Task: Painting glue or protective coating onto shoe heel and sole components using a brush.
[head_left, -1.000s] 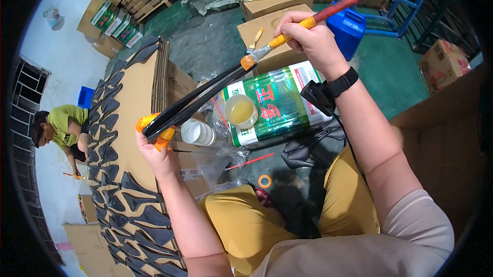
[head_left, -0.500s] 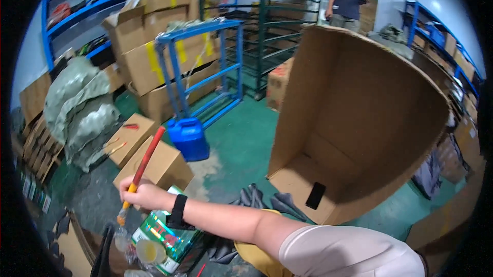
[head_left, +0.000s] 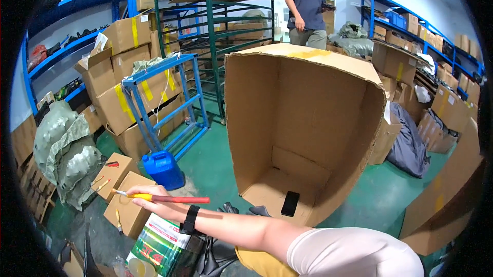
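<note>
Reaching across from the lower right, my right hand (head_left: 154, 201) is closed around a paintbrush (head_left: 179, 199) with a red and yellow handle. The brush lies nearly level, its bristles pointing left over a closed cardboard box (head_left: 131, 192). A second, smaller brush (head_left: 118, 220) shows at that box's near side. Below my wrist stands a green and white can (head_left: 159, 241), with a yellowish cup (head_left: 141, 266) beside it at the lower edge. Black pieces (head_left: 221, 254) lie right of the can, partly hidden by my forearm. My left hand is out of view.
A large open cardboard box (head_left: 308, 112) stands ahead, a black phone (head_left: 290, 203) on its inside bottom. Left are a blue jerrycan (head_left: 163, 170), a blue metal frame (head_left: 169, 118) and more brushes (head_left: 102, 184) on a small box (head_left: 115, 169). A person (head_left: 306, 10) stands behind the large box.
The paintbrush has swung from upright, bristles down near the cup, to nearly level with bristles leftward. My view has shifted right and up, and the person behind shows more fully.
</note>
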Demonstrator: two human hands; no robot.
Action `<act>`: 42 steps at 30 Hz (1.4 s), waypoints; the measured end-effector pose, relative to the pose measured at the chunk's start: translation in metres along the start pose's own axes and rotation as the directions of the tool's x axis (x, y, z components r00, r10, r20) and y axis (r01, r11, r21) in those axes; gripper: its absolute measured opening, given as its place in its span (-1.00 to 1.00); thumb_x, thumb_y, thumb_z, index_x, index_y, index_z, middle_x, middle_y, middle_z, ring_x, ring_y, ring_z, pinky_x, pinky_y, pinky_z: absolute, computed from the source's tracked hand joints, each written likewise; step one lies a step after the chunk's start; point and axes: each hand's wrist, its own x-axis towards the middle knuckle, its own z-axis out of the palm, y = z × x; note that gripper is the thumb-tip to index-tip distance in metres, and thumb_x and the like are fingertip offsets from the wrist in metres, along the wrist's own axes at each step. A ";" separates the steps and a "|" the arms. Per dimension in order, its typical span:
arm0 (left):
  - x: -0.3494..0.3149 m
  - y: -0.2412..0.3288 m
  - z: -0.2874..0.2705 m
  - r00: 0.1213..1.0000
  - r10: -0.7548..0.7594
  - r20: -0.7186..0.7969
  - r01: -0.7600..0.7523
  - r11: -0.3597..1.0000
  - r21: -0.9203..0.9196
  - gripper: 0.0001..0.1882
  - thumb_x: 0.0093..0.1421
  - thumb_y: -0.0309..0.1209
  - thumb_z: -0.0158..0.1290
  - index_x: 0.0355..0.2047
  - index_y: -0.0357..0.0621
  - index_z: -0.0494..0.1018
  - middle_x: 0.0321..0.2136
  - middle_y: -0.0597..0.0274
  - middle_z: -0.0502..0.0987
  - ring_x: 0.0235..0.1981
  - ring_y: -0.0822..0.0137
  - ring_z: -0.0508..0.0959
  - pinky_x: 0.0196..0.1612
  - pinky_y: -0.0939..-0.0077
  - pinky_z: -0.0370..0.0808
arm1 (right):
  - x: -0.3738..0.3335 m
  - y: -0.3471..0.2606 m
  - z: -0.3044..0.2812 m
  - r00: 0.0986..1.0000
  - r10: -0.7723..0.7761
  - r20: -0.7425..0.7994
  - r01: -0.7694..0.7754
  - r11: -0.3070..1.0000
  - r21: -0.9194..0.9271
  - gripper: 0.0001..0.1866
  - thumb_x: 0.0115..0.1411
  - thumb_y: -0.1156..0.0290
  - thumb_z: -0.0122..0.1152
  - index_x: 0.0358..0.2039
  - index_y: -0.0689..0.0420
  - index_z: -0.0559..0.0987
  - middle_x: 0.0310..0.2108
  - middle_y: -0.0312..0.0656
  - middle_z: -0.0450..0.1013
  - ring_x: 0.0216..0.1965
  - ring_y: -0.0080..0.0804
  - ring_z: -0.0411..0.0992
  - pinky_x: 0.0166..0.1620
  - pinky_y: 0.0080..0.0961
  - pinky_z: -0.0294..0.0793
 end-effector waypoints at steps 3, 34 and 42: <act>-0.015 0.001 0.013 0.986 -0.157 0.060 0.166 0.966 -0.199 -0.58 0.12 -0.26 -0.09 -0.09 -0.29 0.36 -0.20 0.05 0.47 -0.14 0.20 0.43 -0.04 0.29 0.37 | -0.013 0.011 -0.007 0.990 -0.137 -0.043 0.133 0.988 -0.081 -0.77 0.11 0.42 0.09 -0.20 0.18 0.49 -0.32 -0.16 0.46 -0.27 -0.42 0.39 -0.19 -0.51 0.34; -0.144 0.011 0.162 0.756 -0.555 -0.348 0.403 0.813 -0.420 -0.81 0.10 -0.46 -0.07 -0.24 -0.01 0.41 -0.34 0.42 0.47 -0.35 0.56 0.41 -0.31 0.65 0.24 | -0.021 0.057 0.011 0.999 -0.036 0.038 0.043 0.980 -0.194 -0.79 0.00 0.50 0.24 -0.43 0.16 0.35 -0.56 -0.29 0.37 -0.48 -0.58 0.37 -0.35 -0.61 0.40; -0.155 0.005 0.220 0.821 -0.492 -0.291 0.315 0.814 -0.489 -0.80 0.14 -0.42 -0.09 -0.20 0.02 0.39 -0.29 0.43 0.44 -0.29 0.50 0.38 -0.17 0.48 0.22 | -0.062 0.079 0.064 0.865 0.494 0.083 -0.493 0.811 0.315 -0.71 0.06 0.58 0.20 -0.40 0.07 0.23 -0.42 -0.20 0.45 -0.32 -0.56 0.41 -0.23 -0.60 0.39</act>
